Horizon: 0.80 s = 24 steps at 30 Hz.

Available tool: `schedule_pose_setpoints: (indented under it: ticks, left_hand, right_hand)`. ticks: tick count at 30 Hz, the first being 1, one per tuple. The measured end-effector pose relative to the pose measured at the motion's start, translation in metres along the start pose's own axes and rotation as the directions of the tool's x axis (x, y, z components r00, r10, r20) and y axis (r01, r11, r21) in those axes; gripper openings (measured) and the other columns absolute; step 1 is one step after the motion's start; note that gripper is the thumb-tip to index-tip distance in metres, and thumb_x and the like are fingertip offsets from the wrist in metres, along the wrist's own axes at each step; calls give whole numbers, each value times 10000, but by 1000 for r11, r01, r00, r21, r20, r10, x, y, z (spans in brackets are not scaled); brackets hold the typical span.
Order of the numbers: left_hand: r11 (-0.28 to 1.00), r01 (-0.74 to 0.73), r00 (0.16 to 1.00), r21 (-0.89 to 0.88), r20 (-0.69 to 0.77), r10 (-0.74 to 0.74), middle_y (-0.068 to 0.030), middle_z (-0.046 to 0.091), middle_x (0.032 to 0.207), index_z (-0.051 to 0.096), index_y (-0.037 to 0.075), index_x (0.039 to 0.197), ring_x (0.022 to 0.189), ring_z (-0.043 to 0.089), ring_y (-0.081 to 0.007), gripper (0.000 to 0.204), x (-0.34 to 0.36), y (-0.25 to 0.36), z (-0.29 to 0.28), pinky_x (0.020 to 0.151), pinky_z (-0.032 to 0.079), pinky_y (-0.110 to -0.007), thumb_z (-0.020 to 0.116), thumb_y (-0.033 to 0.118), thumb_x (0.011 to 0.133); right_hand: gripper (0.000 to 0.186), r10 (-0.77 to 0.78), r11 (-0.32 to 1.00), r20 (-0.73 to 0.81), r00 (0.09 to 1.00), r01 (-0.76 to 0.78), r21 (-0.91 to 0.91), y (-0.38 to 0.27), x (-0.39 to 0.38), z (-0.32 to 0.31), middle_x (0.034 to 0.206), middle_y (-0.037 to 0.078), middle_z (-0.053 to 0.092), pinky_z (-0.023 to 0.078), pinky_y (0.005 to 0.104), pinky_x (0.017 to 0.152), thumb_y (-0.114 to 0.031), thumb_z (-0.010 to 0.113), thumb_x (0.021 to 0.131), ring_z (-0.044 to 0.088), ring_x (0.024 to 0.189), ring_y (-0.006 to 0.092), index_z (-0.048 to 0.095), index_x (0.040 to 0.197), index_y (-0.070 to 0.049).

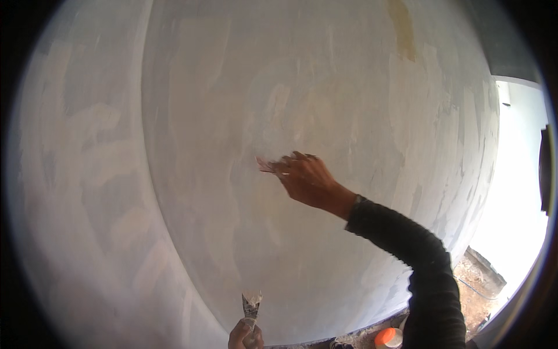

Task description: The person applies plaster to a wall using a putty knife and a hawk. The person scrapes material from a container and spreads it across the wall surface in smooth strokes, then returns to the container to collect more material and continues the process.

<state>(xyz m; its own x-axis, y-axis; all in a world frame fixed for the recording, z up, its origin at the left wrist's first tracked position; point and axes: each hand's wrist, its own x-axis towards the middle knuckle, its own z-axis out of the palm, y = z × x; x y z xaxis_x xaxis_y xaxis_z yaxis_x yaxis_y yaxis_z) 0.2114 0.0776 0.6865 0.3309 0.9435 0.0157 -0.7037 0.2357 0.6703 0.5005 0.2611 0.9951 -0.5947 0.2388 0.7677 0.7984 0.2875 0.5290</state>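
Note:
My right hand (pixel 307 177) reaches up to a pale grey plastered wall (pixel 244 116) and grips a small flat scraper blade (pixel 265 165), whose pinkish edge lies against the wall surface. The arm wears a dark sleeve. Low at the bottom edge, my left hand (pixel 244 336) holds a narrow putty knife (pixel 251 305) upright, its blade smeared with white putty. The wall meets a second wall (pixel 75 174) in a corner on the left.
An orange-capped white container (pixel 388 337) stands on the rubble-strewn floor (pixel 476 285) at the wall's foot. A bright opening (pixel 517 174) lies to the right. A brownish stain (pixel 402 29) marks the wall near the top.

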Motion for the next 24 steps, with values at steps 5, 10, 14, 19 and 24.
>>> schedule_pose_setpoints:
  ticks: [5, 10, 14, 19, 24]
  left_hand:
    - [996, -45, 999, -80, -24, 43, -9, 528, 677, 583, 131, 1028, 408, 357, -70, 90, -5, -7, -7, 347, 292, -213, 602, 217, 1013]
    - [995, 12, 1000, -100, -26, -15, -16, 526, 668, 573, 127, 1001, 398, 335, -63, 88, -2, -14, -11, 341, 290, -216, 589, 211, 1019]
    - [997, 24, 998, -79, -48, -28, -17, 525, 666, 573, 123, 994, 400, 330, -55, 89, -7, -15, -13, 338, 282, -213, 578, 206, 1025]
    - [996, 84, 996, -28, -14, -84, -7, 510, 661, 573, 128, 996, 401, 309, -55, 82, -4, -20, 1, 339, 271, -215, 577, 204, 1025]
    - [998, 66, 996, -18, 65, -65, -2, 508, 677, 576, 133, 1007, 408, 289, -55, 79, -17, -25, -13, 348, 277, -214, 594, 210, 1017]
  right_hand:
    - [330, 78, 902, -264, 961, -181, -393, 132, 51, -100, 1202, 56, 724, 550, 342, 961, -160, 558, 1011, 661, 1138, 201, 660, 1324, -168]
    - [428, 285, 851, -287, 915, -379, -363, 185, 78, -108, 1137, 99, 713, 574, 418, 848, -90, 502, 976, 677, 972, 299, 657, 1334, -268]
    - [508, 116, 946, -23, 993, -117, -302, 48, -7, -40, 1260, 110, 604, 493, 423, 945, -96, 493, 994, 605, 1083, 276, 504, 1482, -239]
    - [597, 98, 995, 289, 952, -87, -48, -103, -242, 1, 1573, 58, 414, 344, 518, 1192, -145, 504, 1011, 459, 1382, 301, 349, 1584, -208]
    - [449, 172, 903, 441, 881, -320, 286, -73, -295, -30, 1478, 16, 531, 429, 441, 1094, -108, 480, 1007, 549, 1293, 240, 549, 1439, -207]
